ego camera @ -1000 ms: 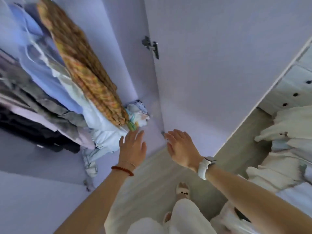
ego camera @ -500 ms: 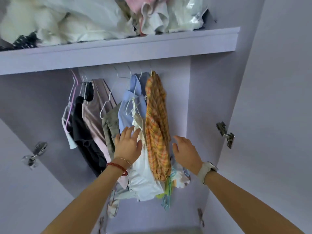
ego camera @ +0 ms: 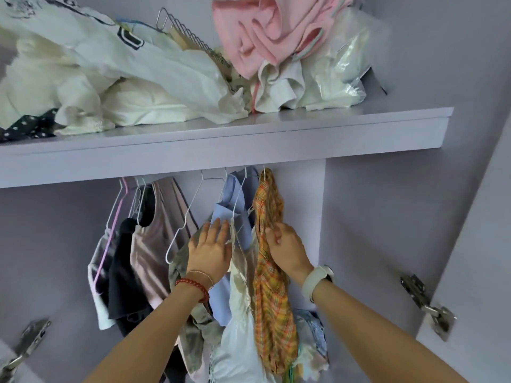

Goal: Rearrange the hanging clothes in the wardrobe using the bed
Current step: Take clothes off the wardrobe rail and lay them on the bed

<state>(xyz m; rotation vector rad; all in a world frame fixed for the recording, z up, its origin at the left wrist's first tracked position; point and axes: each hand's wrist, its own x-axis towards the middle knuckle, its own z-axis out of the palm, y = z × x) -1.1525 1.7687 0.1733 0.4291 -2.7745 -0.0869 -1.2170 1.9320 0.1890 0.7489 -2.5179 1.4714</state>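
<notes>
Several garments hang on wire hangers under the wardrobe shelf. From the left: a white top, a black garment, a dusty pink top, a grey-green piece, a light blue shirt, a cream garment and an orange plaid shirt at the far right. My left hand lies flat with straight fingers on the blue shirt. My right hand grips the plaid shirt with curled fingers, just to its right. The bed is out of view.
The shelf above is piled with white bedding, a pink garment and plastic bags. The wardrobe's right side wall stands close to the plaid shirt. Open doors with metal hinges flank both sides.
The view swung up from the floor to the hanging rail. Both hands rose to the clothes; my right hand moved left and took hold of the plaid shirt.
</notes>
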